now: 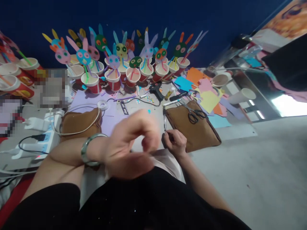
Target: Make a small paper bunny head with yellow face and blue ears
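My left hand (131,147) is raised close to the camera, smeared by motion. Its fingers curl inward, with a gap between them and the thumb, and nothing shows in it. A green-and-white bangle (86,150) circles the wrist. At the table's front edge, my right hand (176,142) rests loosely closed, and no held thing shows. Just beyond its knuckles lies a pen (164,118), its near end by the fist. Beside that hand is a brown cushion (195,131), with black-handled scissors (193,115) lying across its far edge.
Red paper cups (112,81) holding paper rabbit heads on straws line the back. A black glue gun (157,91) lies among paper scraps, near coloured sheets (208,99). At left are a white power strip (54,131), cables and another brown cushion (80,123).
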